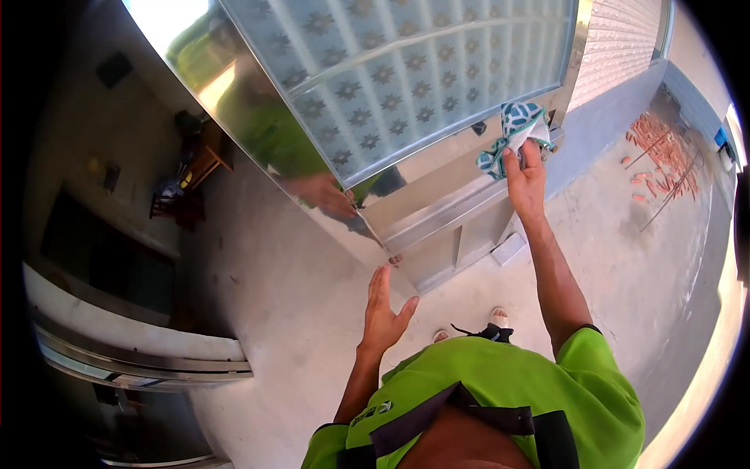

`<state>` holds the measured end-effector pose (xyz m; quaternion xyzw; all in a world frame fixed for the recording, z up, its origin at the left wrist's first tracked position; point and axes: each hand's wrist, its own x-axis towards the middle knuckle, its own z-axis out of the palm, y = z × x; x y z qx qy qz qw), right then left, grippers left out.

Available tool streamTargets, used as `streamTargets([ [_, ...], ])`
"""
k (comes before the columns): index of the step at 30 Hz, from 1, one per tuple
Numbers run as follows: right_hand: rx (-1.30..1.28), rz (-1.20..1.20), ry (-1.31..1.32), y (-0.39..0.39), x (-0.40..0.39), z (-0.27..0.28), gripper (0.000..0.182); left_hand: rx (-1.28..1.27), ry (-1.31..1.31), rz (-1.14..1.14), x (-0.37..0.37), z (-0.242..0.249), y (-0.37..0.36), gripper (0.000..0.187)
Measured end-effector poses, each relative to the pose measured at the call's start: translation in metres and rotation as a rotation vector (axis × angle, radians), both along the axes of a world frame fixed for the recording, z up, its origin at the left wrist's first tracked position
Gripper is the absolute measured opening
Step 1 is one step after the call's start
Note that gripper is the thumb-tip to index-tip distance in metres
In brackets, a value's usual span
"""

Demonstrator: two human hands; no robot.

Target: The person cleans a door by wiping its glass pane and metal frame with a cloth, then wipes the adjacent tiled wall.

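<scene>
A metal-framed door (437,211) with a patterned glass pane (391,94) stands in front of me. In my right hand (527,180) is a bunched cloth (522,121), white with a teal pattern. The cloth lies against the door frame below the lower right corner of the pane, close to the handle and lock area (555,137). My left hand (381,316) is raised beside the door's lower left edge, fingers stretched out and thumb apart, holding nothing. The polished metal of the frame mirrors a hand.
Broken reddish pieces (660,152) and a thin rod lie on the concrete floor to the right. A small pale block (508,248) sits at the door's foot. Through the doorway on the left, a dim room holds a wooden chair (207,160). A low blue-grey wall (605,129) adjoins the door.
</scene>
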<state>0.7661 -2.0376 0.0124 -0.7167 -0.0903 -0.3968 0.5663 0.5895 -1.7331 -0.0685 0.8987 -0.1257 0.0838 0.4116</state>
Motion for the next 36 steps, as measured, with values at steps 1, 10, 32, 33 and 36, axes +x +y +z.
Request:
streamTargets([
  [1,-0.057,-0.064,-0.056,0.008,0.012,0.017,0.024,-0.015,-0.016,0.036,-0.005,-0.002,0.009,0.08],
  [10,-0.574,-0.188,-0.171,0.157,-0.016,0.037,0.031,-0.105,-0.079,0.195,-0.029,-0.017,0.03,0.066],
  [32,-0.167,-0.546,-0.142,-0.124,0.136,-0.001,0.025,-0.177,0.07,0.352,-0.012,-0.056,0.006,0.05],
  [33,-0.16,-0.527,-0.107,-0.139,0.146,-0.004,0.025,-0.173,0.068,0.346,-0.01,-0.061,0.003,0.05],
  [36,-0.101,-0.452,-0.026,-0.173,0.169,-0.004,0.027,-0.099,0.14,0.329,-0.002,-0.064,-0.009,0.049],
])
